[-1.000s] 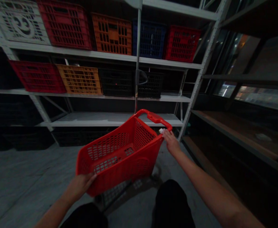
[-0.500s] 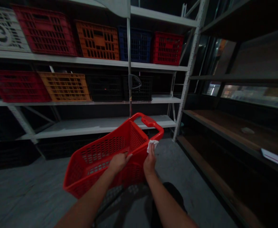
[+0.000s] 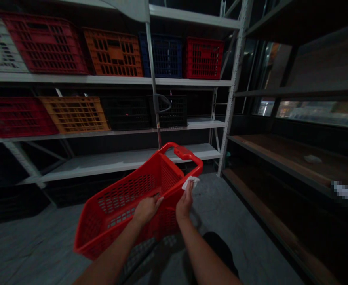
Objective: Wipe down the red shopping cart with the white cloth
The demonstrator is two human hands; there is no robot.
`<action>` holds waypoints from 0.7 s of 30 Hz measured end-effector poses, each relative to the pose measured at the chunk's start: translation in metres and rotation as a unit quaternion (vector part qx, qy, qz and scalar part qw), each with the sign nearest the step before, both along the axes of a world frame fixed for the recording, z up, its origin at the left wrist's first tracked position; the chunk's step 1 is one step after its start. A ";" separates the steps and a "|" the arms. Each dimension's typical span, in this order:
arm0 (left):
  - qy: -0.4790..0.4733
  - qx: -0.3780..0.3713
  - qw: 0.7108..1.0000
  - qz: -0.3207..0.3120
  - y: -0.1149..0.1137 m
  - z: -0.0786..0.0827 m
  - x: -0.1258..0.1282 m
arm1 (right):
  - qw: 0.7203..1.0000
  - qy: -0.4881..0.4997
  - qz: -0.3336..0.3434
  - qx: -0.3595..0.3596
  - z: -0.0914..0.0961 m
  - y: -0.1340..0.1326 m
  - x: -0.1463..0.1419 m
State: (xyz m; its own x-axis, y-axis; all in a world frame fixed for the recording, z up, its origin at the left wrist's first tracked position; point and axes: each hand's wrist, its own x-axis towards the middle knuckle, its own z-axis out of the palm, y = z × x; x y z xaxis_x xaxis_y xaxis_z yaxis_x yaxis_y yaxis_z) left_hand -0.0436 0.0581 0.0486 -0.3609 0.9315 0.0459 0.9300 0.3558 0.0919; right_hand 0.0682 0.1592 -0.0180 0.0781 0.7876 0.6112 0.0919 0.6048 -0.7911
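Note:
A red plastic shopping cart (image 3: pixel 123 190) with perforated walls stands in front of me, its handle toward the back right. My left hand (image 3: pixel 147 209) is closed over the near rim, thumb outside and fingers reaching into the basket. With my right hand (image 3: pixel 185 202) I press a white cloth or tissue (image 3: pixel 191 182) against the cart's side, just below where the handle joins. The fingers lie along the cloth, and part of it sticks out past the fingertips.
A white metal rack (image 3: pixel 191 82) behind the cart bears several plastic crates, among them an orange crate (image 3: pixel 113 53) and a yellow crate (image 3: pixel 75 114). A thin metal pole (image 3: pixel 153 67) rises behind the cart. Brown shelves (image 3: pixel 280 152) run along the right, with a crumpled whitish item (image 3: pixel 312 159) on one.
My view has shifted slightly, so the rack and crates sit a little further left. Both hands keep their places on the cart, the cloth spread slightly differently at the right fingertips.

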 end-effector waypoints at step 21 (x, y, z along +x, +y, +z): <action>0.008 0.021 0.999 -0.024 -0.050 -0.004 -0.022 | 0.883 -0.326 0.246 0.230 0.121 0.102 0.129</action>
